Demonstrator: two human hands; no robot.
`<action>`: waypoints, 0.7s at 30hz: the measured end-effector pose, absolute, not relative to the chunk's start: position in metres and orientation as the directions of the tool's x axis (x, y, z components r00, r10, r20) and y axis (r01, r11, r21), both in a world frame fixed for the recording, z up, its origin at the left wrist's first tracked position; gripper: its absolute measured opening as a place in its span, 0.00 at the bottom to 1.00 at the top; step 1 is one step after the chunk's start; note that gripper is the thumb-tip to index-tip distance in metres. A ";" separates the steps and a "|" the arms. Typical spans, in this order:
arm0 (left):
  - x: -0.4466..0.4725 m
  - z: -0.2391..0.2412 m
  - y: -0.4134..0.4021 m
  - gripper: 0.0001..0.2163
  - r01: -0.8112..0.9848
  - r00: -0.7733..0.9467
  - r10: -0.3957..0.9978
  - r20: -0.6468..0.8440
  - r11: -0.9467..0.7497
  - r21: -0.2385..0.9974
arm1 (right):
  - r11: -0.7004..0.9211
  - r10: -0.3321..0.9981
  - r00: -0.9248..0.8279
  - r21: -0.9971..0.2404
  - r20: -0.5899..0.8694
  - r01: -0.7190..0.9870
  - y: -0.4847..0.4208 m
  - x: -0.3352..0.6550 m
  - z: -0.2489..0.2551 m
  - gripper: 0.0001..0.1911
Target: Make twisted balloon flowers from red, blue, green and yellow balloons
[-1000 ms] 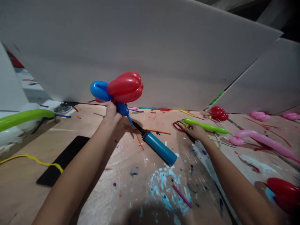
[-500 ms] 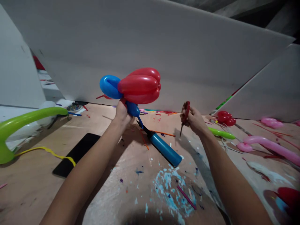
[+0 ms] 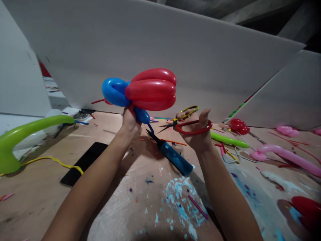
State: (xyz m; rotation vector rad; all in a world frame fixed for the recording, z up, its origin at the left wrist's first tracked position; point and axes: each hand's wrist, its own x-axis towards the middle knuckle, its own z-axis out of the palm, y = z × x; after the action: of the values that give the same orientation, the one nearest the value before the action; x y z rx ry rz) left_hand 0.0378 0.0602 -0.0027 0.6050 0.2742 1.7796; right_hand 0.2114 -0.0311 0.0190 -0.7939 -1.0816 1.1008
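My left hand is closed around the base of a twisted balloon figure, beneath its red lobes. A blue balloon loop sticks out to the left, and a short blue segment with a limp uninflated tail hangs below. In my right hand lies a pair of scissors with one red and one yellow handle. Their dark blades point left toward the blue tail and look slightly apart. Under the tail, a blue hand pump with a black nozzle rests on the table.
A black phone and a green balloon with a yellow tail lie at left. On the right are a green balloon, red balloons and a pink balloon. White panels stand behind. Blue paint marks the table.
My right hand has moved left and turned palm up, swinging the scissors from pointing down to pointing left at the blue tail. The balloon figure stays nearly in place.
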 end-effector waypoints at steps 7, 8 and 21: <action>0.049 -0.001 0.047 0.06 -0.815 -0.203 0.941 0.272 -0.316 0.486 | 0.153 0.984 0.138 -0.934 0.113 -0.324 -0.021 0.191 0.008 0.28; 0.050 0.000 0.045 0.06 -0.814 -0.202 0.940 0.275 -0.318 0.486 | 0.183 0.975 0.176 -0.934 0.133 -0.306 -0.019 0.188 0.004 0.28; 0.051 -0.005 0.044 0.04 -0.793 -0.188 0.950 0.251 -0.298 0.532 | 0.149 0.970 0.239 -0.873 0.038 -0.465 -0.007 0.202 -0.003 0.25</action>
State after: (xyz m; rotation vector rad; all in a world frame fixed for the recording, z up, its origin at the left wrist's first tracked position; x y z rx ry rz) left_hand 0.0514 0.0435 -0.0046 0.6419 0.3350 1.7741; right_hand 0.2022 -0.0075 -0.0026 -0.8705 -0.7291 1.1747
